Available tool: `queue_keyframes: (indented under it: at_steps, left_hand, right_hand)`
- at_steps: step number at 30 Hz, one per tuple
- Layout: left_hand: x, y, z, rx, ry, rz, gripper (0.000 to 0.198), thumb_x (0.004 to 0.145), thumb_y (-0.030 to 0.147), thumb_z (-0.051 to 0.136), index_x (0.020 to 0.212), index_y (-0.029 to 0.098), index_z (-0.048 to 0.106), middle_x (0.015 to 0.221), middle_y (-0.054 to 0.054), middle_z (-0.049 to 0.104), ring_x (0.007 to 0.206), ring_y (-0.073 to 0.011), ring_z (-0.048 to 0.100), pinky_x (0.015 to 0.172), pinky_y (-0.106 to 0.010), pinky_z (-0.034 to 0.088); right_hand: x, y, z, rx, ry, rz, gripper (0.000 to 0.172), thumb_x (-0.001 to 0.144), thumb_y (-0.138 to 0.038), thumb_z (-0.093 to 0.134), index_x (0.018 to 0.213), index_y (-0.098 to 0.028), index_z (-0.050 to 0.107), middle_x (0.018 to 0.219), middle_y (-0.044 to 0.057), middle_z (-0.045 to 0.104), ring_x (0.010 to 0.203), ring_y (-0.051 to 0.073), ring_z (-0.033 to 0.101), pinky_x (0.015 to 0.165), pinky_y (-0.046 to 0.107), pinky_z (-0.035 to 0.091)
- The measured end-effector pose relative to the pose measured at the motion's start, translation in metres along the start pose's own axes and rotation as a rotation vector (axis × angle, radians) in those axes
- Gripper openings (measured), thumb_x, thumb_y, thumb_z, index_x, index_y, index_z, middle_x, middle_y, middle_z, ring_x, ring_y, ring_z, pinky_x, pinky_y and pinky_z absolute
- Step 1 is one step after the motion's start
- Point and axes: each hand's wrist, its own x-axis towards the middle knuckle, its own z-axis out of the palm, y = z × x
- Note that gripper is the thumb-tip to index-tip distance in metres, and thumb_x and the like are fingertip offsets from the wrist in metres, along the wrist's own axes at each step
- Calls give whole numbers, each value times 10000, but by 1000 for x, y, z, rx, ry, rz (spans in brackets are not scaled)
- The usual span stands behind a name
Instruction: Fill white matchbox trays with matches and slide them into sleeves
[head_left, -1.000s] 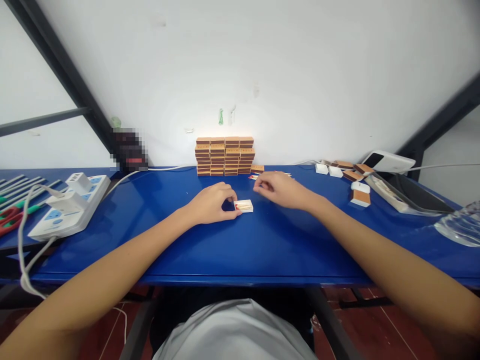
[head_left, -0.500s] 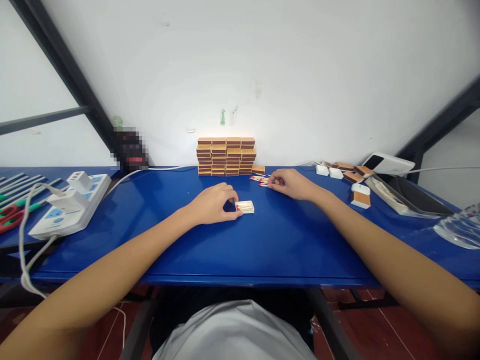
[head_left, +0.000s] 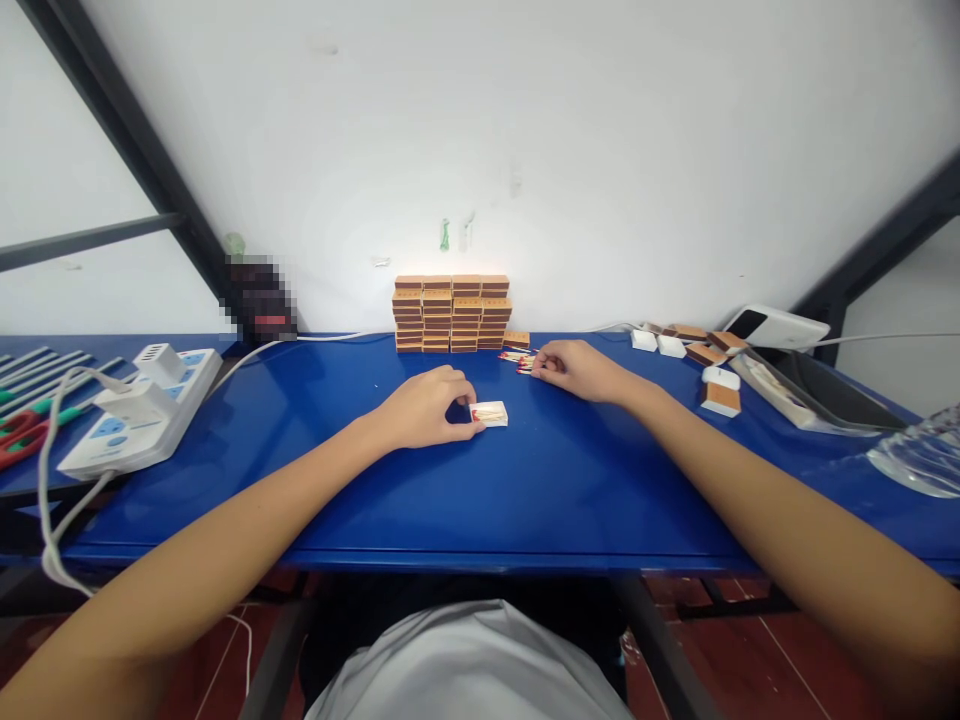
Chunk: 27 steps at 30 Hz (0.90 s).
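Note:
A small white matchbox tray (head_left: 491,413) with several red-tipped matches in it lies on the blue table (head_left: 480,500). My left hand (head_left: 435,408) grips the tray's left end between thumb and fingers. Loose matches (head_left: 517,357) lie in a small pile behind it to the right. At the pile's right edge is my right hand (head_left: 574,370), its thumb and fingertips pinched together at the matches; what they hold is too small to make out. A stack of matchboxes (head_left: 452,315) stands against the wall, with a single matchbox (head_left: 517,340) beside its right foot.
On the right lie several matchboxes (head_left: 706,355), white cases (head_left: 671,346), a white device (head_left: 780,328) and a black pouch (head_left: 832,390). A power strip (head_left: 142,420) with plugs and cables sits at the left, near red-handled scissors (head_left: 22,435).
My right hand has shifted very slightly left and down at the match pile. My left hand and the tray stay in place.

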Motion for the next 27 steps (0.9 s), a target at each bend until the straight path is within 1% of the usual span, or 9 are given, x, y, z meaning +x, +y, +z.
queue_keyframes:
  at_steps: [4,7,10,12,15,18,21,24,27]
  left_hand:
    - [0,1,0,-4,2,-1,239,951,436,767,1013,207,740,1039,-66,751,996,-259,670,834,-390,504]
    - [0,1,0,4,12,-2,227,950,426,767,1005,208,740,1028,-65,749,994,-263,668,832,-396,507]
    - [0,1,0,12,32,-12,210,948,415,765,980,209,737,1005,-67,742,981,-265,662,824,-399,510]
    - [0,0,0,19,35,-18,211,942,416,766,978,210,738,986,-64,735,971,-265,659,818,-399,509]
    - [0,-1,1,26,36,-18,216,943,415,756,1007,209,737,979,-59,730,968,-263,659,815,-394,503]
    - [0,-1,2,28,32,-15,218,951,422,740,988,209,719,979,-56,731,971,-259,659,812,-384,494]
    - [1,-2,2,25,23,-12,222,953,427,740,977,209,709,975,-52,729,967,-257,656,811,-379,488]
    - [1,-2,2,15,16,-11,213,949,411,748,1001,207,719,978,-49,724,962,-251,651,813,-379,488]
    - [0,0,0,7,20,-7,210,947,404,755,1005,204,727,984,-46,723,963,-247,646,816,-382,490]
  right_hand:
    - [-2,-3,-1,-20,-29,19,246,981,-392,597,838,-203,662,804,68,706,700,195,583,661,315,396]
    - [-4,-11,-4,9,-37,15,266,993,-422,597,843,-208,642,808,64,697,691,193,571,654,316,389]
    - [-8,-31,-5,83,-44,-33,289,1017,-458,575,891,-213,663,790,44,680,678,186,561,655,313,391]
    - [-10,-48,-2,109,-63,-88,283,1028,-450,564,911,-219,676,776,34,661,687,187,560,666,316,394]
    - [-15,-71,7,110,-91,-158,221,1023,-395,578,920,-225,674,800,38,658,720,194,562,679,319,394]
    - [-18,-83,17,88,-92,-197,137,1005,-301,581,934,-221,667,862,52,672,744,191,559,689,317,392]
    - [-19,-85,21,74,-91,-205,108,992,-267,590,947,-214,673,855,46,659,734,185,548,685,314,384]
    - [-16,-79,16,72,-77,-193,130,990,-303,618,911,-217,676,786,25,618,712,183,538,673,311,374]
    - [-12,-66,4,42,16,-128,154,988,-308,624,871,-217,666,736,10,578,693,180,528,679,313,369]
